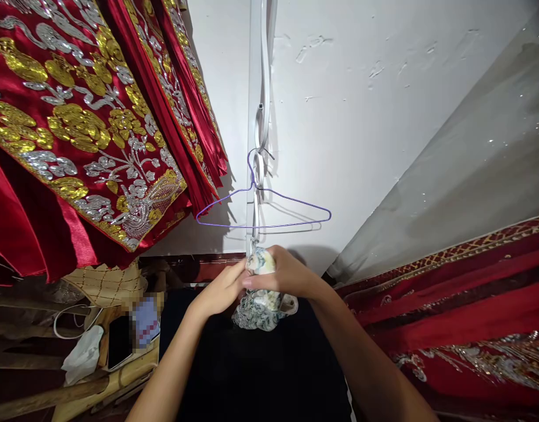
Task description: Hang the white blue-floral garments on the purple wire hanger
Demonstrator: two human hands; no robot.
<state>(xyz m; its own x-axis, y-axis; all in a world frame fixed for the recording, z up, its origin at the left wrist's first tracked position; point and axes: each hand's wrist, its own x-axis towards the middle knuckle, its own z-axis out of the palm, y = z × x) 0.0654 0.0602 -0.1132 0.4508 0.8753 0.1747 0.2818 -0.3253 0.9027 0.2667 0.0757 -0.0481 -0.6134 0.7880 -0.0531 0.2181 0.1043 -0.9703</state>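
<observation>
Both my hands meet in front of me on a bunched piece of pale, patterned lace cloth (261, 310). My left hand (220, 290) pinches its upper left edge with the fingers closed. My right hand (283, 274) wraps over the top of the bundle, fingers curled round it. The cloth hangs down over a black surface (261, 369). Just above the hands, an empty purple wire hanger (269, 214) hangs from a white hook on the wall.
Red garments with gold and silver embroidery (76, 129) hang at the upper left. More red embroidered fabric (463, 305) lies at the right. A phone (120, 341), a white tissue, a cable and a woven item sit on a wooden shelf at lower left.
</observation>
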